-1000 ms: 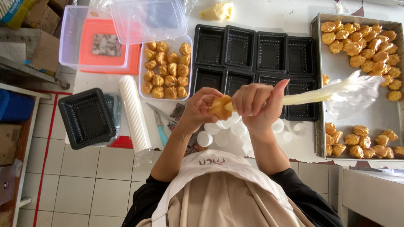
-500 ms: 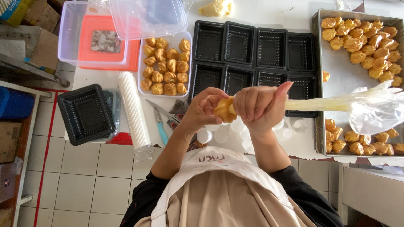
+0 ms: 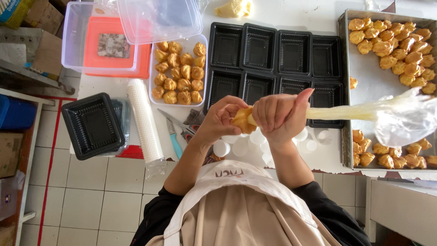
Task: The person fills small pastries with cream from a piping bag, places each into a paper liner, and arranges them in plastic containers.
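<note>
Puff (image 3: 242, 119) and piping bag (image 3: 364, 114) in hands (image 3: 255, 116)

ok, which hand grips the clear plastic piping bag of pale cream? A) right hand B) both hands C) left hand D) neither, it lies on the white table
A: the right hand is closed around the clear plastic piping bag of pale cream, while the left hand holds a small golden puff pastry at its tip.

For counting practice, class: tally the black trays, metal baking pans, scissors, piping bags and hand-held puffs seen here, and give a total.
black trays: 9
metal baking pan: 1
scissors: 1
piping bag: 1
hand-held puff: 1
Total: 13
</note>
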